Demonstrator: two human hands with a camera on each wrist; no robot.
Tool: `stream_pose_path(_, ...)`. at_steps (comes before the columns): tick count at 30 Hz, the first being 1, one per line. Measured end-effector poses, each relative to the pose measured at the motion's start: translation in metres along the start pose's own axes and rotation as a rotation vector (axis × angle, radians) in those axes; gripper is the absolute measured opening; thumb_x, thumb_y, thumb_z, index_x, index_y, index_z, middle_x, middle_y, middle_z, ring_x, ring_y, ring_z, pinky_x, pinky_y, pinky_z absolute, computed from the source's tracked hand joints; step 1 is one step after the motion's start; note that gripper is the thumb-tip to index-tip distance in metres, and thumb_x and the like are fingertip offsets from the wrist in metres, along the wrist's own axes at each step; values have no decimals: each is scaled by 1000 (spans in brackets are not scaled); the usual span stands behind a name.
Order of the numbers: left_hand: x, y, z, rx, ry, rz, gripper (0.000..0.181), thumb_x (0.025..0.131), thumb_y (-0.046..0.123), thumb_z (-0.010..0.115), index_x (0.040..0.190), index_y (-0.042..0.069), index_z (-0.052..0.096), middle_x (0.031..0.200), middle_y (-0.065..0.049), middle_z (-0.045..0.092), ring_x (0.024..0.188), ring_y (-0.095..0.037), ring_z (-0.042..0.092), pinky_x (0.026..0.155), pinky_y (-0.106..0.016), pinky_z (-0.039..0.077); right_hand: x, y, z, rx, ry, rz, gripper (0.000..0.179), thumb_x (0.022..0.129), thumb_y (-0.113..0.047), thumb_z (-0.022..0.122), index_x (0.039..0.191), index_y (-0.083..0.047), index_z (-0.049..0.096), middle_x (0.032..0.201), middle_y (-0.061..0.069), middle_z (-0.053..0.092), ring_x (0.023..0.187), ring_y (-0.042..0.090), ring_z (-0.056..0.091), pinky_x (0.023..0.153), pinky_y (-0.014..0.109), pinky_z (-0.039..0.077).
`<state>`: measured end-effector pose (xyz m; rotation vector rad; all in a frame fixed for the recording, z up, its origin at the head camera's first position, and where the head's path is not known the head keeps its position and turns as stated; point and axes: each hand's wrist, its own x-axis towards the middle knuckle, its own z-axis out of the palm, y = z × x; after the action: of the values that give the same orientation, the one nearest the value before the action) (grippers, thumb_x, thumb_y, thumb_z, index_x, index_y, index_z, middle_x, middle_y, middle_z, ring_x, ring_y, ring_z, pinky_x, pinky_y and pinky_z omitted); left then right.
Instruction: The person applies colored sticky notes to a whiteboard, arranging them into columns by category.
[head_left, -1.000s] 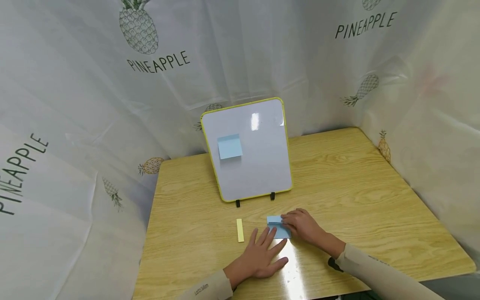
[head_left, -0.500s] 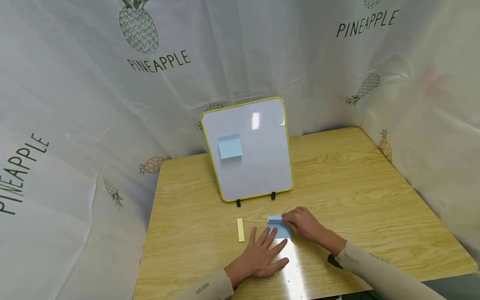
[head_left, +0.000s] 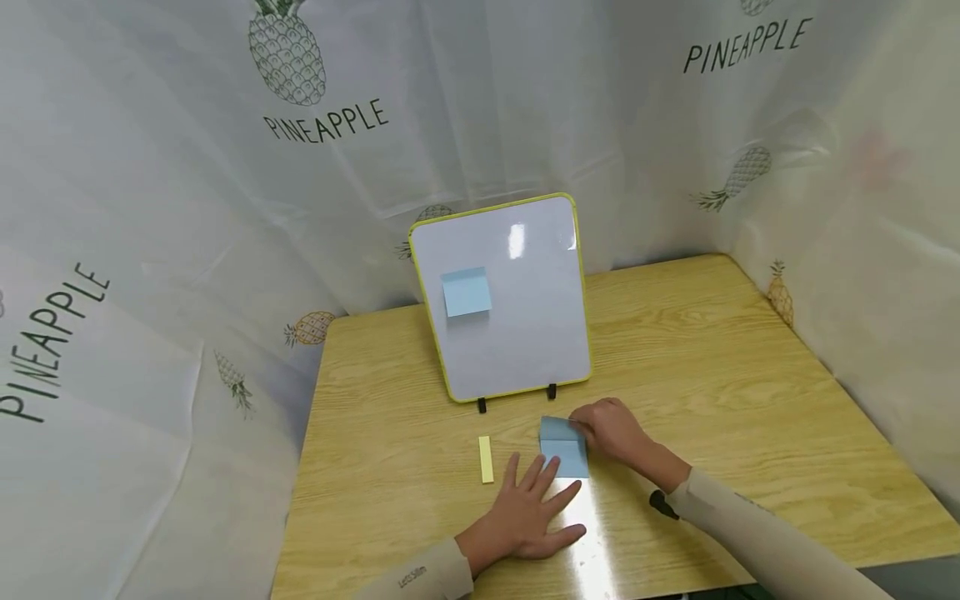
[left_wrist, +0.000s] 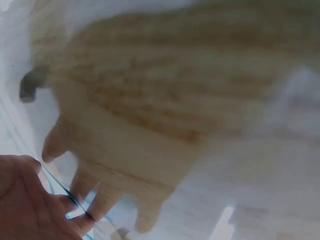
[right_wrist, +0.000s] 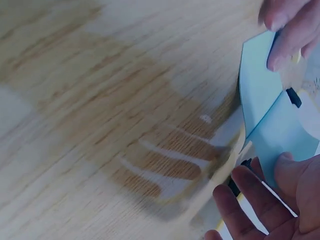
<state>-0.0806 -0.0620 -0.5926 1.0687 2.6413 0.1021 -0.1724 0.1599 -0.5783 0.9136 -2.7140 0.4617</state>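
Note:
A light blue sticky note [head_left: 566,460] with a crease across its middle is on the wooden table, its far half raised. My right hand [head_left: 611,429] pinches the far right edge of the note; in the right wrist view the thumb lies on the blue paper [right_wrist: 282,142]. Fingers spread, my left hand [head_left: 519,515] presses on the table with fingertips over the note's near left corner. In the left wrist view the left hand [left_wrist: 32,200] touches the shiny tabletop, which reflects it.
A narrow yellow paper strip [head_left: 486,460] lies left of the note. Behind stands a yellow-rimmed whiteboard [head_left: 525,333] on black feet, with another blue sticky note [head_left: 467,292] stuck on it. A pineapple-print curtain [head_left: 525,108] surrounds the table [head_left: 712,392].
My right hand has moved slightly away from me, lifting the note's folded half so that it opens from the crease. The left hand keeps pressing in place.

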Motion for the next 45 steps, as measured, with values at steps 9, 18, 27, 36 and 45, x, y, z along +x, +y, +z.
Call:
stream_pose_path(9, 1, 1, 1, 32, -18, -17, 72, 93, 76, 2, 156, 44, 12, 167, -3, 9, 154, -27, 11, 117, -65, 8, 4, 4, -4, 12, 17, 110, 10, 82, -7, 77, 92, -9, 80, 87, 6, 69, 75, 23, 65, 64, 38, 54)
stream_pose_path(18, 0, 2, 2, 33, -11, -12, 71, 93, 76, 6, 156, 44, 13, 168, -5, 9, 154, -28, 10, 117, -65, 8, 8, 13, -16, 171, 63, 305, 19, 91, -15, 71, 107, -10, 78, 62, -1, 61, 46, 3, 37, 45, 23, 32)
stream_pose_path(27, -1, 3, 1, 45, -19, -9, 73, 92, 77, 2, 157, 44, 10, 168, -6, 8, 154, -29, 10, 117, -65, 9, 12, 9, -26, 454, 177, 309, 24, 93, -9, 68, 114, 3, 72, 89, 15, 77, 72, 22, 74, 50, 21, 49)
stream_pose_path(36, 1, 4, 4, 26, -38, -18, 73, 92, 78, 4, 157, 45, 9, 168, -6, 5, 155, -30, 6, 117, -65, 4, 26, -5, -31, 645, 201, 417, 41, 92, -28, 71, 120, 1, 69, 90, 16, 76, 73, 17, 74, 57, 25, 55)
stream_pose_path(45, 2, 2, 1, 8, -53, -16, 71, 93, 78, 6, 156, 46, 8, 168, -4, 5, 155, -28, 6, 118, -64, 4, 39, -15, -32, 846, 255, 497, 43, 99, -12, 60, 136, 8, 53, 105, 31, 70, 77, 36, 73, 62, 37, 59)
